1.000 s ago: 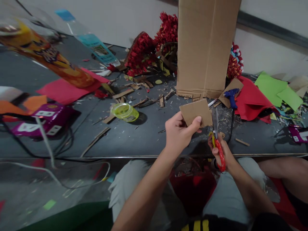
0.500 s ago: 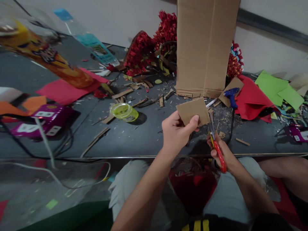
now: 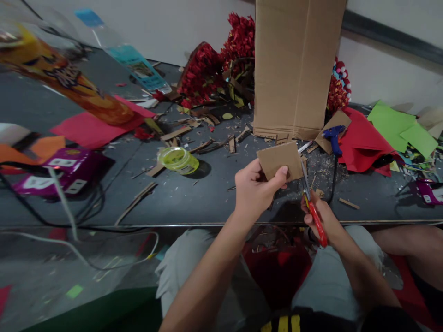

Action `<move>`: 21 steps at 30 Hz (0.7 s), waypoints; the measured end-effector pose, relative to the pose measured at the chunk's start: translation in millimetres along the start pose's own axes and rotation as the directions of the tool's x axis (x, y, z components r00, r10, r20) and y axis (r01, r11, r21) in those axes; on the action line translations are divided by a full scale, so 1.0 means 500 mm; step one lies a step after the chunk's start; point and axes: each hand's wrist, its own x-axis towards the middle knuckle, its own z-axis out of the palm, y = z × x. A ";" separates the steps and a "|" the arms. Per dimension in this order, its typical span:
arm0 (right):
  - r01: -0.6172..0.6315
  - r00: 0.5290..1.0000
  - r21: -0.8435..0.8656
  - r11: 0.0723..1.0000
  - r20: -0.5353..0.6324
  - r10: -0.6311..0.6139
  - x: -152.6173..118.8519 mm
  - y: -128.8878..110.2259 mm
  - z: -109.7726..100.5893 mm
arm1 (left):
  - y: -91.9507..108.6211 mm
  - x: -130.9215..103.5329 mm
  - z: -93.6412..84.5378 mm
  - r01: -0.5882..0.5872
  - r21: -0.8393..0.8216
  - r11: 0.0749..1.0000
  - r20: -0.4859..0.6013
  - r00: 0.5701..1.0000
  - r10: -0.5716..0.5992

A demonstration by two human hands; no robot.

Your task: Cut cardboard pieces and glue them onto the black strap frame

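Note:
My left hand (image 3: 258, 189) pinches a small, roughly square piece of cardboard (image 3: 279, 159), thumb on its face and fingers behind. Closed around red-handled scissors (image 3: 314, 216) is my right hand (image 3: 321, 214), just right of and below the cardboard. The scissor blades point up along the cardboard's right edge; whether they touch it I cannot tell. Both hands are above the front edge of the dark table (image 3: 214, 203). Behind them stands a tall cardboard panel (image 3: 296, 69).
A tub of yellow-green stuff (image 3: 178, 160), a purple power strip (image 3: 65, 170), an orange drink bottle (image 3: 76, 83) and a blue-capped bottle (image 3: 134, 64) are at left. A blue glue gun (image 3: 334, 136) and red paper (image 3: 363, 143) lie right. Cardboard scraps litter the table. Another person's leg (image 3: 408, 244) is at right.
The left hand and cardboard have shifted very slightly right. The scissors have moved up a touch, staying beside the cardboard's right edge.

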 end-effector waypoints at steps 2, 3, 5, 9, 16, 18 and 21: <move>-0.010 1.000 0.005 1.000 0.014 0.010 0.000 -0.005 -0.002 | 0.001 -0.001 0.001 0.013 0.000 1.000 -0.005 1.000 -0.013; -0.015 1.000 0.000 1.000 0.009 0.015 0.000 -0.008 -0.003 | 0.002 -0.001 0.001 0.018 -0.001 1.000 -0.009 1.000 -0.018; -0.016 1.000 -0.015 1.000 -0.005 0.016 0.001 -0.014 -0.004 | 0.003 -0.001 0.002 0.024 -0.007 1.000 -0.016 1.000 -0.024; -0.015 0.999 -0.050 0.999 -0.048 0.013 0.003 -0.023 -0.007 | 0.005 -0.001 0.001 0.022 -0.026 0.999 -0.008 1.000 -0.022; -0.028 0.993 -0.096 0.995 -0.119 0.016 0.003 -0.026 -0.012 | 0.003 0.001 0.001 0.035 -0.059 0.998 -0.008 0.999 -0.036; -0.031 0.991 -0.071 0.997 -0.131 0.022 0.005 -0.024 -0.012 | 0.002 0.002 0.002 0.050 -0.071 0.996 -0.002 0.999 -0.050; -0.068 0.986 -0.020 0.997 -0.155 0.064 0.010 -0.014 -0.013 | -0.001 0.003 0.001 0.074 -0.081 0.994 -0.002 0.997 -0.074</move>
